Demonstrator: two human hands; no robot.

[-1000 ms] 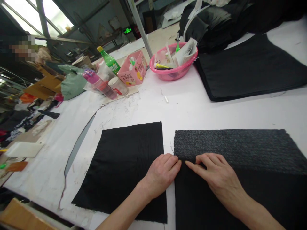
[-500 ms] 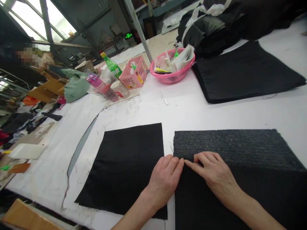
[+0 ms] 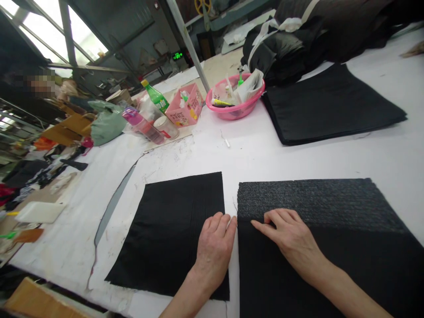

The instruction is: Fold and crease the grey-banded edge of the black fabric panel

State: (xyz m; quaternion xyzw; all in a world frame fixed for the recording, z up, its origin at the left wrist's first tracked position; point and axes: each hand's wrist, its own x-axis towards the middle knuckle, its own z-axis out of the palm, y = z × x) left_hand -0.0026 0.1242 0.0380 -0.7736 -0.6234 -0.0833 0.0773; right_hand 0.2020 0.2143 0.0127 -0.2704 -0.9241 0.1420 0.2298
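Two stacks of black fabric pieces lie on the white table [image 3: 265,150]. My left hand [image 3: 213,249] rests flat on the right edge of the left black fabric piece [image 3: 172,234], fingers together and holding nothing. My right hand [image 3: 289,238] lies on the thick right fabric stack [image 3: 324,247], its fingertips pressed at the near left corner of the stack's top edge. The stack's side shows as a grey speckled band of many layer edges [image 3: 308,201].
A third black fabric stack [image 3: 331,104] lies at the back right, with dark bundled cloth [image 3: 298,35] behind it. A pink basin [image 3: 235,97], pink box [image 3: 185,106], green bottle [image 3: 155,96] and pink bottle [image 3: 142,125] stand at the back. A person sits at far left.
My left hand has slid left off the right stack's corner onto the left fabric piece. My right hand stays at the stack's corner. The view has shifted slightly.
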